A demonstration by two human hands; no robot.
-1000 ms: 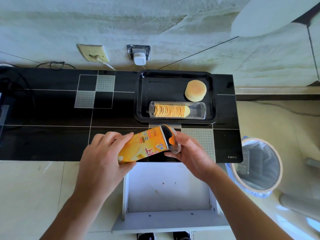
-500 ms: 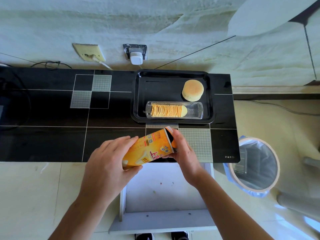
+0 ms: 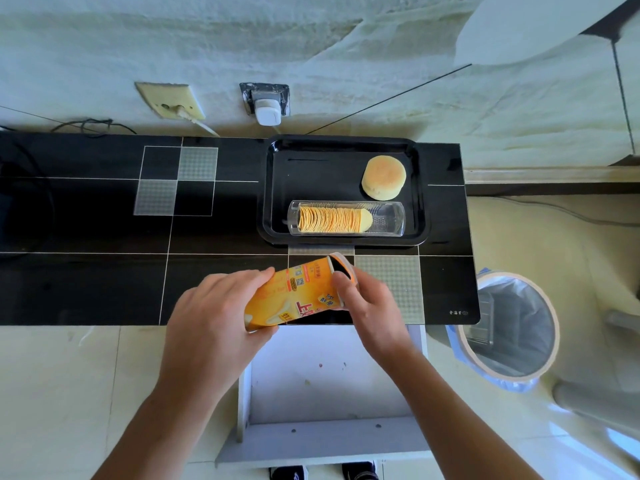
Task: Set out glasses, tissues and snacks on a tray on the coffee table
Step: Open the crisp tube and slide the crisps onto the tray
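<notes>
Head view looks down on a glossy black coffee table (image 3: pixel 86 289) with pale grid lines, where both hands work just below the frame's middle; the left hand (image 3: pixel 214 320) is wrapped around the base of an orange cardboard crisp canister (image 3: pixel 298 292), and the right hand (image 3: pixel 370 306) pinches its rim end, where a translucent lid (image 3: pixel 343 268) appears to sit part-way on the dark mouth, though whether it is seated cannot be told. The tube lies tilted, its mouth toward the upper right, held clear of the table's near edge. Above it, right of centre, a shiny black rectangular tray (image 3: pixel 273 188) with rounded corners carries a clear ridged plastic trough (image 3: pixel 388 220) holding a neat row of thin wavy crisps (image 3: pixel 332 220), and a round, matte, golden bun (image 3: pixel 383 177) just behind it. The snack step looks nearly finished: the canister seems emptied and is being capped. Next it calls for setting the tube aside, perhaps into the lined bin (image 3: pixel 509 327) at the right edge, then fetching glasses and tissues, none of which are visible here
</notes>
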